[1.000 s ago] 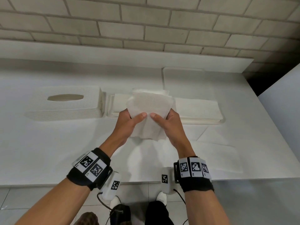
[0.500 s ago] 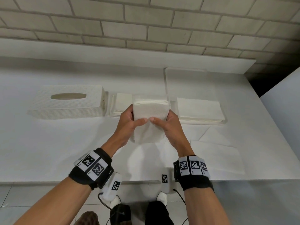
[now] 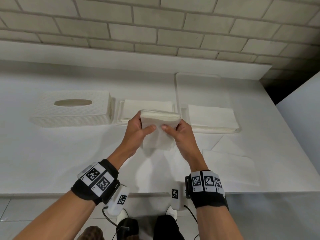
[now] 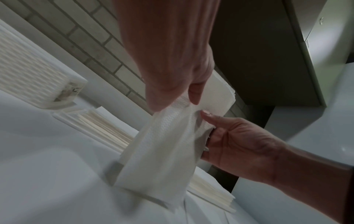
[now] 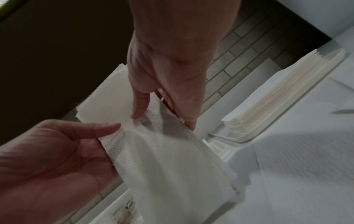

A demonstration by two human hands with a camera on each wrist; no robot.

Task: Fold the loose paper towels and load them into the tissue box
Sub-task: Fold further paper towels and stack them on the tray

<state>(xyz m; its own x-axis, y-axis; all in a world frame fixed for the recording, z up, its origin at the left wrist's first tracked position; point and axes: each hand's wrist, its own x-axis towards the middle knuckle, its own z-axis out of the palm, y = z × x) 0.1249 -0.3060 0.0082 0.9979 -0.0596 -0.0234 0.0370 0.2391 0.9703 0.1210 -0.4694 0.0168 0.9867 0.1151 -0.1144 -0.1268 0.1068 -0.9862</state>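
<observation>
Both hands hold a white folded paper towel (image 3: 160,134) upright above the counter, its folded top edge level. My left hand (image 3: 138,129) pinches its left side, thumb in front. My right hand (image 3: 178,132) pinches its right side the same way. In the left wrist view the paper towel (image 4: 162,144) hangs from my left hand (image 4: 172,98) down to the counter. The right wrist view shows the paper towel (image 5: 172,159) under my right hand (image 5: 162,115). The white woven tissue box (image 3: 72,109), slot up, stands at the left.
A low tray (image 3: 119,122) with a stack of folded towels (image 3: 147,104) lies behind the hands. Right of it lie a stack of towels (image 3: 211,116) and a flat white lid (image 3: 197,84). Loose sheets (image 3: 230,167) lie at the front right. A brick wall stands behind.
The held towel went from a wider, looser sheet to a narrower, neater fold. Both hands closed in on its sides and lifted slightly away from me.
</observation>
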